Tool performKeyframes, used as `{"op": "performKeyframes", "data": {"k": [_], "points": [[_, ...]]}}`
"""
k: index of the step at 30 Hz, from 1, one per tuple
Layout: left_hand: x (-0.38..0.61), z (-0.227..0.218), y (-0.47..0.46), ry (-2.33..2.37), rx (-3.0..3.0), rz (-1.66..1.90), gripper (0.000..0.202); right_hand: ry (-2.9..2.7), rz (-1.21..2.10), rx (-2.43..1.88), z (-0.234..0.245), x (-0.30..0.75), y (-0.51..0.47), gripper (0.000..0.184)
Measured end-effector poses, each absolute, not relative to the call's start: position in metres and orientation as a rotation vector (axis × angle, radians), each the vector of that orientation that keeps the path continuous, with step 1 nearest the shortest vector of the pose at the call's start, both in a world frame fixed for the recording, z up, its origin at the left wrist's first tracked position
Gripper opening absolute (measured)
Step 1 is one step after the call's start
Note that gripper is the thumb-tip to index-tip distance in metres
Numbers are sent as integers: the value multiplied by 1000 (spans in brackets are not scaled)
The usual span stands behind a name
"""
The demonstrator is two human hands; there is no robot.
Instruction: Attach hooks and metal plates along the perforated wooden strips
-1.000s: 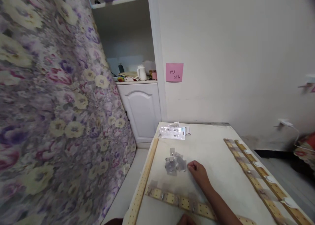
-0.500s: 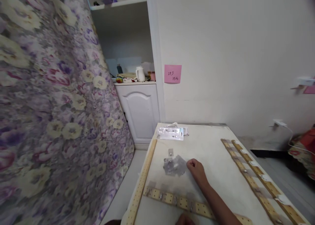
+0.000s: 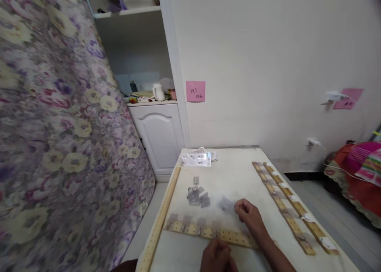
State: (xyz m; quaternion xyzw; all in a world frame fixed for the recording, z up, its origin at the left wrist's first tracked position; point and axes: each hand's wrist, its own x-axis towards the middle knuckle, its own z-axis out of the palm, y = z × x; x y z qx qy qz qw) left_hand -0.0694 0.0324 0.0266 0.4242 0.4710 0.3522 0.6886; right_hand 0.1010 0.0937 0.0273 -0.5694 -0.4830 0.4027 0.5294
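Observation:
My right hand is closed in a pinch on the edge of a clear adhesive hook, a see-through square blurred by motion. To its left lies a small pile of similar clear hooks, with a single hook just behind. My left hand has its fingers drawn together at the near edge of a perforated wooden strip; whatever they grip is hidden. Several clear square hooks hang along the left part of this strip, the last beside my left fingertips.
A long perforated wooden strip runs along the table's left edge. Two more strips lie at the right, one with clear hooks, one with white hooks. Clear packaging rests at the back. A floral curtain hangs at the left.
My right hand has moved away from the pile toward me, bringing a clear hook with it. My left hand has come further into view at the wooden strip. The view has turned right.

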Motion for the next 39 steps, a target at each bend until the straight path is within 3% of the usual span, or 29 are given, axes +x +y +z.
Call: {"op": "performKeyframes", "data": {"k": [10, 16, 25, 30, 39], "points": [[-50, 58, 38, 1028, 880, 814, 36, -1134, 1003, -1366, 35, 116, 83, 14], [-55, 78, 38, 991, 538, 916, 43, -1719, 512, -1173, 70, 119, 38, 12], [-56, 77, 29, 941, 553, 917, 24, -2125, 301, -1003, 58, 132, 13, 23], [-56, 73, 29, 953, 573, 863, 25, -2112, 312, -1000, 55, 133, 10, 25], [-51, 58, 19, 1004, 585, 862, 24, -1802, 577, -1115, 41, 122, 5, 12]]}}
